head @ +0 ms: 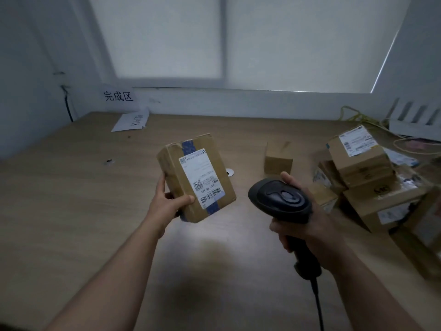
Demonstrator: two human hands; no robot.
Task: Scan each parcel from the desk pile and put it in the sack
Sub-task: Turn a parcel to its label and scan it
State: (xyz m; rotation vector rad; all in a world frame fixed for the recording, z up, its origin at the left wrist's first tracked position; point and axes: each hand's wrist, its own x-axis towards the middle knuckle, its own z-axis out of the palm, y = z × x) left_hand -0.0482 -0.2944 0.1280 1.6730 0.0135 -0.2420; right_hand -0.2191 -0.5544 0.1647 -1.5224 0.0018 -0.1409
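Bare forearms reaching in over the near edge of the pale wooden counter (71, 199), thin black cable (317, 304) trailing from the tool in the right. Held upright in the air above the middle of the counter: a brown cardboard parcel (220, 168), gripped at its lower left corner by the left hand (167, 201), thumb across the front, fingers behind, white shipping label (201, 177) turned to the camera.

Wrapped round the grip of a black handheld barcode scanner (280, 199), the right hand (307, 225), one finger up along the far side of the head; scanner nose turned toward the parcel's lower right corner, just beside it. No scan beam visible on the label.

Judged to be the scanning step for this parcel. Next, probably: squaring the nose to the barcodes at the label's lower end, or tilting the label to meet it. Sack not in view.

At the right edge, a stack of brown cardboard parcels (367, 177); apart from it, toward the middle, a small plain cardboard box (278, 161).

Legible: "完成区" on a white paper sign (118, 96) on the wall over the far left corner. On the held label, barcodes and a square code plain enough, laid over a strip of blue tape (188, 146); the rest too blurred to read, likewise the white sheet (131, 121) lying by that corner.
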